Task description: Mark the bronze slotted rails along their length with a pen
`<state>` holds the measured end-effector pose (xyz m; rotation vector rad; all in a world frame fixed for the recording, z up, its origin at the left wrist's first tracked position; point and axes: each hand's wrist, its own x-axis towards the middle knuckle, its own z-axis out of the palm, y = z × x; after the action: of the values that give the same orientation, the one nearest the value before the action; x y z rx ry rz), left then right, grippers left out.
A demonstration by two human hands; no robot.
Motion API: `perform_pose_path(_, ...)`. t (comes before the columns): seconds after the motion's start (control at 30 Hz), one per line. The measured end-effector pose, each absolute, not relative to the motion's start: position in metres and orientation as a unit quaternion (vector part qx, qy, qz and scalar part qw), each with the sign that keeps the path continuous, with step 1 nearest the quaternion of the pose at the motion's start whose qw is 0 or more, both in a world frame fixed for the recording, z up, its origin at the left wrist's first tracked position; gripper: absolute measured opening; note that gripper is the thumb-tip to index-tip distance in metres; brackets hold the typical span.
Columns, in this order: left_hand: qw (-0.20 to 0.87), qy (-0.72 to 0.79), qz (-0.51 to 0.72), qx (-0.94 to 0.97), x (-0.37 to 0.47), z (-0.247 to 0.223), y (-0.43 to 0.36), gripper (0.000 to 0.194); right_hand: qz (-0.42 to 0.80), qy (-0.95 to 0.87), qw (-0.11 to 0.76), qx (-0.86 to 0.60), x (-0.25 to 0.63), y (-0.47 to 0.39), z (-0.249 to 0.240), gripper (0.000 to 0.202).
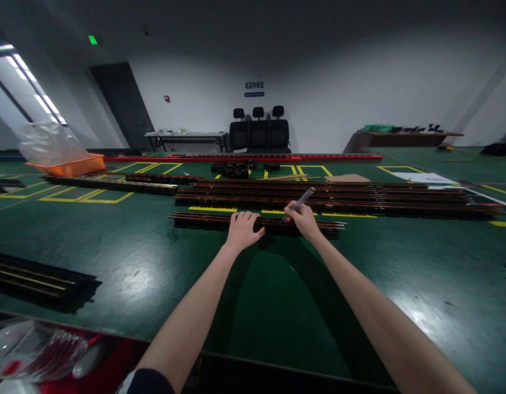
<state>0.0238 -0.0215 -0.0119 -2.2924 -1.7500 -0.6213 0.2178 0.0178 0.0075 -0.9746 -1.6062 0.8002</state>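
Observation:
A long dark rail assembly with reddish-brown rods [203,220] lies crosswise on the green tabletop in front of me. My left hand [243,231] rests on its middle, fingers stretched over the top and thumb apart. Closed around a pen with a clear barrel [304,197], my right hand [302,218] is over the right part of the same assembly. The pen slants, its back end up and to the right; its tip is hard to make out. Just behind lies a bundle of similar long dark rails [359,200].
Another dark rail piece [35,282] lies at the near left. An orange bin [72,165] with clear plastic stands at the far left. Dark parts [232,168], cardboard [347,178] and white paper [425,178] lie farther back. Plastic bottles [47,347] are below the table's front edge.

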Motion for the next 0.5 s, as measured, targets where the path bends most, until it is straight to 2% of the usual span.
perform_pose_path(0.3,0.104,-0.586,-0.209,-0.776,0.023,-0.0138,-0.0195,0.054,0.342,-0.673,0.521,-0.398,0.2183,0.0172,0.0076,0.021)
perform_pose_path(0.5,0.11,-0.589,-0.206,-0.773,0.0234,-0.0138,-0.0196,0.05,0.337,-0.675,0.521,-0.399,0.2184,0.0179,0.0069,0.021)
